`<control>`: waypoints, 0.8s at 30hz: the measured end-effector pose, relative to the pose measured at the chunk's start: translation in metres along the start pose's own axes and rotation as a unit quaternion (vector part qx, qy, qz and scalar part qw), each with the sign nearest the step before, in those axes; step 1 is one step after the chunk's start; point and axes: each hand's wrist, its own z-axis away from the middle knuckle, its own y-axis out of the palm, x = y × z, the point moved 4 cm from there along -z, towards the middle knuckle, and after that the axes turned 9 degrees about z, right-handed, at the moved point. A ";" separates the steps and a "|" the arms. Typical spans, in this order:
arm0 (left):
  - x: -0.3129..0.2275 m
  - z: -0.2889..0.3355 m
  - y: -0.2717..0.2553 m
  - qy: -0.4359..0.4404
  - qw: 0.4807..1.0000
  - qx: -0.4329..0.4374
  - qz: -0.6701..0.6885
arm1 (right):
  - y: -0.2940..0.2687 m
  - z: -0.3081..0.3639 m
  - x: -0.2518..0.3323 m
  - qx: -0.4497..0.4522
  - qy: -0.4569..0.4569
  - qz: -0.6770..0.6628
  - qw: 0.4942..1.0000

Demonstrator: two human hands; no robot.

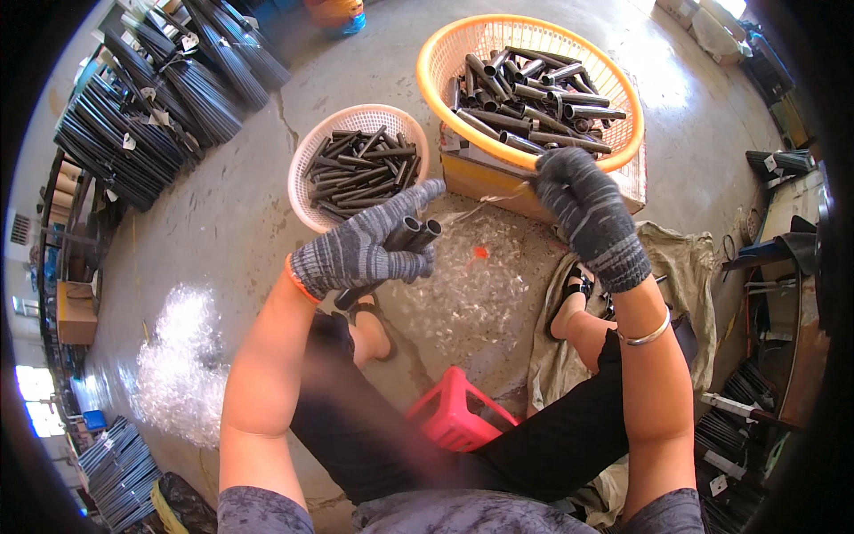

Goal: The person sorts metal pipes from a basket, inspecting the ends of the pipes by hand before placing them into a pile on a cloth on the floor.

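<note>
My left hand (pixel 365 245), in a grey knitted glove, is wrapped round a pair of short black tubes (pixel 414 233); their open ends stick out between thumb and fingers. The glove's pointing finger is stretched out toward the white basket (pixel 298 191) of thin black tubes (pixel 365 169). My right hand (pixel 587 209), gloved alike, is closed just in front of the orange-rimmed basket (pixel 633 133). A thin pale wisp (pixel 498 198) trails from its fingertips, too fine to name. Wider black tubes (pixel 534 98) are heaped in that orange basket.
The orange basket rests on a cardboard box (pixel 498 182). Clear plastic scraps (pixel 471 294) litter the floor between my feet, and a bigger clear pile (pixel 182 365) lies at left. A red stool (pixel 458 409) is beneath me. Sacking (pixel 685 294) lies at right; bundled rods (pixel 124 133) stand far left.
</note>
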 end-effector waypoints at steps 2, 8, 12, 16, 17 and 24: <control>0.004 -0.001 -0.001 -0.024 0.999 0.009 -0.028 | -0.009 -0.003 -0.003 0.000 0.099 -0.062 0.993; 0.005 -0.005 0.003 -0.026 0.997 0.036 -0.063 | -0.019 -0.010 0.007 0.027 0.147 -0.166 0.975; 0.000 -0.004 0.007 -0.055 0.990 0.054 -0.118 | -0.053 -0.013 -0.006 -0.089 -0.015 0.207 0.974; 0.000 -0.004 0.007 -0.059 0.992 0.071 -0.089 | -0.044 -0.008 -0.009 -0.025 0.006 -0.037 0.999; 0.004 -0.002 0.004 -0.067 0.993 0.068 -0.069 | -0.031 -0.004 0.004 0.035 -0.022 -0.069 0.997; 0.009 -0.011 0.026 -0.095 0.984 0.109 0.104 | 0.048 0.018 0.074 0.287 0.093 -0.510 0.806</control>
